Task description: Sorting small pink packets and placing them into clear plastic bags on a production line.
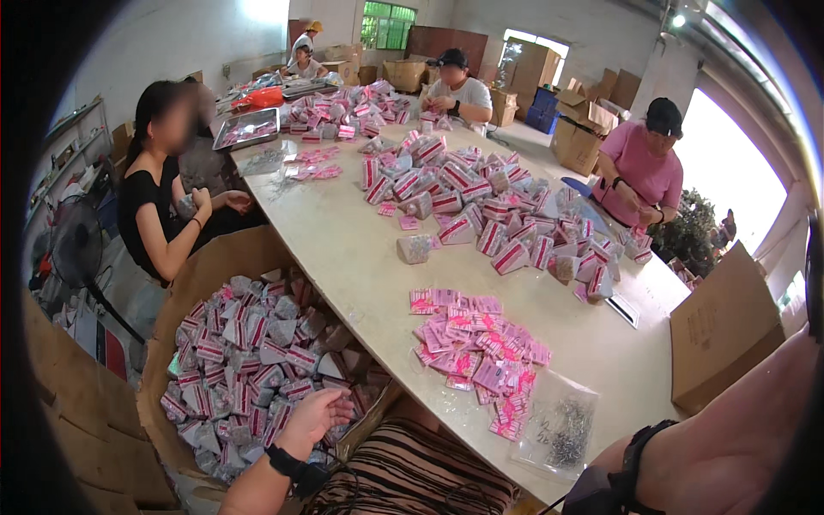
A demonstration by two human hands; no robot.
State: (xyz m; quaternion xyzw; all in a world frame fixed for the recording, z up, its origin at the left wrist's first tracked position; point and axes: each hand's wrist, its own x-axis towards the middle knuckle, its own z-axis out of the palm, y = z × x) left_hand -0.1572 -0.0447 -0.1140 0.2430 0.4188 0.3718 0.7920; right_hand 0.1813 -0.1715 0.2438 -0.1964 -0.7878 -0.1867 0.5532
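My left hand [321, 415], with a black band at its wrist, is over the near edge of a big cardboard carton [154, 378]. Its fingers are loosely curled and apart, and I see nothing in them. Beneath it, the carton holds many small grey wedge-shaped packs [249, 360] with pink-and-white labels. At the lower right my right hand [611, 457] is mostly hidden beyond a black wrist strap, so its fingers do not show. Close to it lie a clear bag [562, 425] of small metal pieces and a heap of pink printed cards [481, 343].
A large pile of wedge packs [463, 189] covers the middle of the long table [343, 232]. One person in black [154, 197] sits at the left; others work across and at the far end. An open carton [725, 326] stands at the right, a fan [77, 240] at the left.
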